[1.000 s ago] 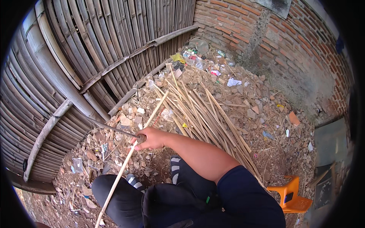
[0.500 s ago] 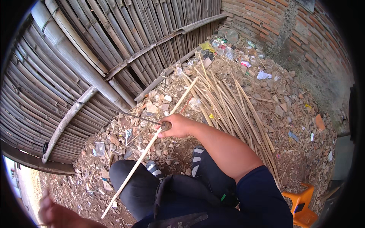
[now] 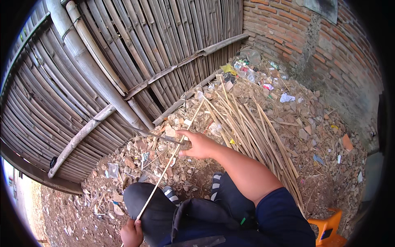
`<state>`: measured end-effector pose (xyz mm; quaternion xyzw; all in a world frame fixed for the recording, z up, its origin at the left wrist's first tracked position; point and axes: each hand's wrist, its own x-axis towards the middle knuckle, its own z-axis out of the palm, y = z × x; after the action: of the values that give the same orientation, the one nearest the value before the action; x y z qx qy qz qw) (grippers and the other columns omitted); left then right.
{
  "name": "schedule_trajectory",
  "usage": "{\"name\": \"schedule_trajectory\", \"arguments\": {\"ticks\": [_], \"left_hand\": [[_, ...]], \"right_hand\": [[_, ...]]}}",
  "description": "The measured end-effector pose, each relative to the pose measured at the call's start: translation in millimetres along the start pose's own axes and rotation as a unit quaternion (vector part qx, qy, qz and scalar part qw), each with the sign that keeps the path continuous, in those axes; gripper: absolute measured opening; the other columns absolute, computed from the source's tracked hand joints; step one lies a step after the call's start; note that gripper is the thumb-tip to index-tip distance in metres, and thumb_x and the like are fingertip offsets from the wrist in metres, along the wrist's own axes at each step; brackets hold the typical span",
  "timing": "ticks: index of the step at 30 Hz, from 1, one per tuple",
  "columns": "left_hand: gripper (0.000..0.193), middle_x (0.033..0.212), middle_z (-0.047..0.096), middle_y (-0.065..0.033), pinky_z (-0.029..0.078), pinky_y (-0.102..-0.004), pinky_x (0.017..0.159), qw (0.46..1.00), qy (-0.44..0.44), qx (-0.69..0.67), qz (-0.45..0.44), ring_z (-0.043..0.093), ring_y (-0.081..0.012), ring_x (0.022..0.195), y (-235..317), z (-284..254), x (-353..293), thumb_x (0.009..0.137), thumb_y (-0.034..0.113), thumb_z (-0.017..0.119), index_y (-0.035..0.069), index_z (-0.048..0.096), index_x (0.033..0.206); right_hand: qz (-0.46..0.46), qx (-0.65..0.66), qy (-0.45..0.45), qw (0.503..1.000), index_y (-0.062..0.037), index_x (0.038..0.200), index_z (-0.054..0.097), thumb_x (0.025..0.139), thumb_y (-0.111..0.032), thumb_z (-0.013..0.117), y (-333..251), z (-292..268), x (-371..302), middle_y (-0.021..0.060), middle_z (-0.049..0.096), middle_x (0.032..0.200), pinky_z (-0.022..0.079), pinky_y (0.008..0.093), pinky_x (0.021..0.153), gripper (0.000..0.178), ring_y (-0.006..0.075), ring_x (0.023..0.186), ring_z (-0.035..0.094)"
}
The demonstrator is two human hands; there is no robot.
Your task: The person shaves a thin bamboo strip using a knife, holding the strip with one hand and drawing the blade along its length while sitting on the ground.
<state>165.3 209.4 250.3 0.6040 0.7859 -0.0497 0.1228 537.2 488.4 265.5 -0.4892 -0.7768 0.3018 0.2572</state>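
Note:
A long, thin bamboo strip [image 3: 164, 173] slants from the rubble down across my left thigh. My left hand [image 3: 131, 234] is closed around its lower part beside the thigh, with a short end showing below the fist. Near the strip's upper half, my right hand [image 3: 198, 145] grips the short handle of a knife. Its dark, narrow blade [image 3: 162, 138] points left toward the fence and crosses the strip. Whether the blade's edge bites into the strip I cannot tell. A pile of split bamboo strips [image 3: 251, 131] lies beyond my right forearm.
A bamboo-slat fence [image 3: 135, 49] rises at the left and far side, meeting a brick wall [image 3: 288, 31] at the right. Broken stones and litter [image 3: 247, 74] cover the ground. An orange plastic stool [image 3: 329, 228] stands at the lower right.
My left hand has come in from the lower left and taken hold of the strip's lower part. The strip now stands steeper, and my right hand with the knife sits slightly lower in view.

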Motion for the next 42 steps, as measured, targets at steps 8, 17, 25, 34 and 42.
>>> {"name": "schedule_trajectory", "arguments": {"ticks": [8,17,25,34,42], "left_hand": [[0.036,0.059,0.059,-0.0212,0.046,-0.0529,0.054,0.982,0.147,-0.111,0.048,0.061,-0.0441,0.057,9.1,5.8,-2.6,0.098,0.033,0.058,0.002,0.059,0.078],[0.043,0.06,0.06,-0.0195,0.046,-0.0526,0.053,0.983,0.165,-0.076,0.024,0.062,-0.0428,0.056,1.7,18.5,3.4,0.097,0.038,0.058,0.005,0.055,0.07],[0.039,0.058,0.058,-0.0173,0.044,-0.0507,0.048,0.975,0.218,-0.03,0.039,0.059,-0.0401,0.052,1.3,37.3,1.5,0.098,0.037,0.057,0.008,0.054,0.073],[0.041,0.061,0.059,-0.0162,0.046,-0.0508,0.055,0.974,0.196,-0.115,0.021,0.061,-0.041,0.059,5.5,22.7,-4.0,0.101,0.034,0.052,0.006,0.055,0.072],[0.041,0.063,0.057,-0.0208,0.041,-0.0501,0.054,0.967,0.173,-0.186,-0.022,0.057,-0.0422,0.057,6.2,14.4,-1.3,0.1,0.027,0.054,0.001,0.051,0.068]], "right_hand": [[0.002,-0.132,-0.117,0.984,-0.0114,0.108,0.062,0.082,-0.038,0.076,-18.6,-18.4,-10.0,0.0159,0.069,0.083,0.053,0.0495,0.076,0.039,0.0365,0.087,0.069],[0.077,-0.142,-0.166,0.973,-0.0084,0.106,0.069,0.082,-0.039,0.076,14.7,-28.1,7.7,0.0187,0.07,0.096,0.053,0.0463,0.085,0.039,0.0358,0.097,0.068],[0.082,-0.112,-0.186,0.973,-0.003,0.1,0.069,0.082,-0.038,0.076,29.0,-16.8,12.4,0.0179,0.071,0.092,0.053,0.0437,0.082,0.04,0.0343,0.092,0.069],[0.033,-0.167,-0.193,0.966,-0.0033,0.115,0.066,0.082,-0.039,0.077,-7.5,-8.7,1.2,0.0208,0.07,0.099,0.053,0.0444,0.084,0.05,0.0371,0.095,0.068],[0.06,-0.142,-0.153,0.976,-0.0036,0.111,0.068,0.081,-0.037,0.077,8.0,-20.0,4.3,0.0224,0.07,0.097,0.052,0.0457,0.084,0.046,0.0383,0.094,0.068]]}}
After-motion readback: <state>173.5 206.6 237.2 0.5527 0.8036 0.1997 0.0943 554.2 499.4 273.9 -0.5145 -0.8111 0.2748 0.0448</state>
